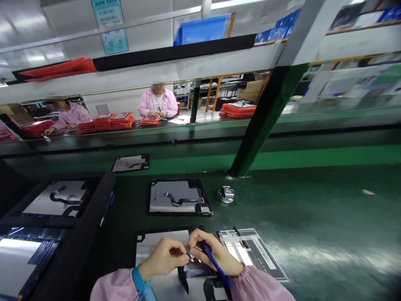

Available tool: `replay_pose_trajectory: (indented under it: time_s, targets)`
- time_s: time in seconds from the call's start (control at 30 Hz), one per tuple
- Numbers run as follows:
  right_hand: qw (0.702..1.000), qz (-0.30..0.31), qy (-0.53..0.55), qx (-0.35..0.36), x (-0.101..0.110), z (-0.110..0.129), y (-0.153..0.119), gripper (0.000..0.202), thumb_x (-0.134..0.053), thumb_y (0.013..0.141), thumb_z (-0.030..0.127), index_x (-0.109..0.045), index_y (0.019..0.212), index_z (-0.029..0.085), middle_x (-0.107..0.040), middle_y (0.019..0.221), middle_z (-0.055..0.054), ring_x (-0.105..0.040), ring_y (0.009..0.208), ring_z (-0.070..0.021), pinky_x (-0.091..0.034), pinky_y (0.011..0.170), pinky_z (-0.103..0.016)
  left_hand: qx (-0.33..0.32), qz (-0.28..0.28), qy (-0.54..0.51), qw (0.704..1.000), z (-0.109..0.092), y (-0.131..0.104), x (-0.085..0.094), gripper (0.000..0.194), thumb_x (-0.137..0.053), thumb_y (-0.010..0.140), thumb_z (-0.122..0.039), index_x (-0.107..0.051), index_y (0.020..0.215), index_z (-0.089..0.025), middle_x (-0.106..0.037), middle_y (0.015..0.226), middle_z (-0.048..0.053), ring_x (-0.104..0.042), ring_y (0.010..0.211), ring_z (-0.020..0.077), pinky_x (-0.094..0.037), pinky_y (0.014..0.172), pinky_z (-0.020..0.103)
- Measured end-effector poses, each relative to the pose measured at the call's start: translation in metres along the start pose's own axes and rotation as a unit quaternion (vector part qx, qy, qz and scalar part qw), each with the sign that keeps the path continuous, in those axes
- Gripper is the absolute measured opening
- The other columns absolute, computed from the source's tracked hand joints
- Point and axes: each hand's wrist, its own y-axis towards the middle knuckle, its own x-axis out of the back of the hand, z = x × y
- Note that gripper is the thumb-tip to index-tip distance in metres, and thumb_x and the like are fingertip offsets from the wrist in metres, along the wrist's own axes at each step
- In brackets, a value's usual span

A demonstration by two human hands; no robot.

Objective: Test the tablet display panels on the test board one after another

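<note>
Fingertips nearly meet before us at the frame's lower centre, where a worker's left hand (164,258) pinches a small silvery piece (189,256) over a tablet display panel (147,244). The right hand (217,255) grips a blue pen (215,264) slanting lower right; a black ribbon cable (183,281) lies just below, nearer the left.
</note>
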Motion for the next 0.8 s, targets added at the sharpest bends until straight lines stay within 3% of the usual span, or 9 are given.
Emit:
replay_pose_trajectory:
  time_s: [0.27, 0.37, 0.43, 0.5, 0.6, 0.67, 0.7, 0.77, 0.8]
  targets:
    - [0.998, 0.01, -0.046, 0.042, -0.004, -0.005, 0.0, 0.024, -0.054, 0.091, 0.039, -0.062, 0.083, 0.017, -0.059, 0.068, 0.0, -0.048, 0.054, -0.0088, -0.041, 0.055, -0.022, -0.001, 0.001, 0.017, 1.0, 0.004, -0.001, -0.001, 0.017, -0.061, 0.067, -0.025, -0.053, 0.055, -0.015, -0.044, 0.052, -0.006, -0.037, 0.052, 0.0083, -0.028, 0.051, 0.022]
    - [0.997, 0.006, -0.047, 0.055, -0.006, -0.005, -0.001, 0.023, -0.052, 0.093, 0.04, -0.061, 0.098, 0.019, -0.062, 0.07, 0.0, -0.055, 0.056, -0.0105, -0.046, 0.056, -0.022, 0.001, -0.003, 0.02, 1.0, -0.001, 0.002, -0.001, 0.018, -0.062, 0.067, -0.028, -0.054, 0.057, -0.015, -0.045, 0.053, -0.005, -0.04, 0.053, 0.0087, -0.032, 0.053, 0.022]
    - [0.996, -0.056, -0.038, 0.064, -0.003, -0.003, -0.004, 0.028, -0.046, 0.096, 0.041, -0.054, 0.116, 0.022, -0.066, 0.083, -0.003, -0.063, 0.064, -0.0132, -0.051, 0.063, -0.026, 0.003, -0.007, 0.028, 1.0, -0.006, 0.0, 0.0, 0.021, -0.063, 0.068, -0.032, -0.057, 0.058, -0.015, -0.049, 0.054, -0.004, -0.044, 0.054, 0.01, -0.035, 0.054, 0.022]
    - [0.98, -0.186, -0.018, 0.072, 0.005, -0.002, -0.012, 0.033, -0.035, 0.1, 0.044, -0.047, 0.125, 0.026, -0.066, 0.104, -0.007, -0.067, 0.073, -0.0158, -0.054, 0.071, -0.032, 0.006, -0.018, 0.042, 0.999, -0.01, -0.009, 0.003, 0.023, -0.064, 0.071, -0.035, -0.063, 0.063, -0.013, -0.056, 0.058, -0.001, -0.051, 0.058, 0.0127, -0.04, 0.057, 0.024]
    - [0.929, -0.362, -0.03, 0.073, 0.029, -0.005, -0.033, 0.048, -0.02, 0.099, 0.056, -0.051, 0.119, 0.026, -0.065, 0.092, -0.005, -0.065, 0.063, -0.0164, -0.054, 0.065, -0.034, -0.031, -0.091, 0.151, 0.984, -0.007, -0.043, 0.015, 0.046, -0.065, 0.077, -0.043, -0.065, 0.116, -0.017, -0.071, 0.1, 0.009, -0.065, 0.084, 0.0212, -0.051, 0.077, 0.031]
    - [0.91, -0.402, -0.089, 0.042, 0.05, -0.011, -0.053, 0.058, -0.015, 0.096, 0.062, -0.056, 0.111, 0.023, -0.056, 0.063, 0.001, -0.057, 0.05, -0.0159, -0.049, 0.052, -0.029, -0.092, -0.119, 0.319, 0.936, 0.006, -0.074, 0.025, 0.089, -0.073, 0.071, -0.053, -0.035, 0.146, -0.026, -0.056, 0.138, 0.013, -0.063, 0.11, 0.0288, -0.053, 0.09, 0.037]
    - [0.901, -0.415, -0.127, 0.012, 0.06, -0.015, -0.063, 0.059, -0.017, 0.096, 0.062, -0.058, 0.106, 0.022, -0.05, 0.053, 0.003, -0.053, 0.046, -0.0156, -0.046, 0.048, -0.027, -0.128, -0.112, 0.411, 0.896, 0.016, -0.089, 0.03, 0.095, -0.074, 0.068, -0.058, -0.031, 0.148, -0.029, -0.05, 0.144, 0.012, -0.057, 0.12, 0.0323, -0.052, 0.094, 0.04]
    - [0.88, -0.426, -0.204, -0.049, 0.076, -0.022, -0.08, 0.053, -0.025, 0.097, 0.059, -0.061, 0.098, 0.021, -0.051, 0.048, 0.003, -0.053, 0.045, -0.0156, -0.044, 0.046, -0.026, -0.252, -0.052, 0.562, 0.786, 0.041, -0.114, 0.037, 0.077, -0.067, 0.076, -0.059, -0.04, 0.143, -0.033, -0.059, 0.136, 0.005, -0.059, 0.12, 0.0303, -0.054, 0.092, 0.036]
    - [0.869, -0.425, -0.243, -0.069, 0.082, -0.025, -0.087, 0.048, -0.031, 0.097, 0.058, -0.061, 0.094, 0.021, -0.056, 0.051, 0.002, -0.057, 0.047, -0.0159, -0.046, 0.047, -0.025, -0.291, -0.075, 0.608, 0.735, 0.055, -0.123, 0.039, 0.065, -0.064, 0.082, -0.054, -0.046, 0.14, -0.031, -0.062, 0.133, 0.005, -0.061, 0.117, 0.0283, -0.054, 0.093, 0.033]
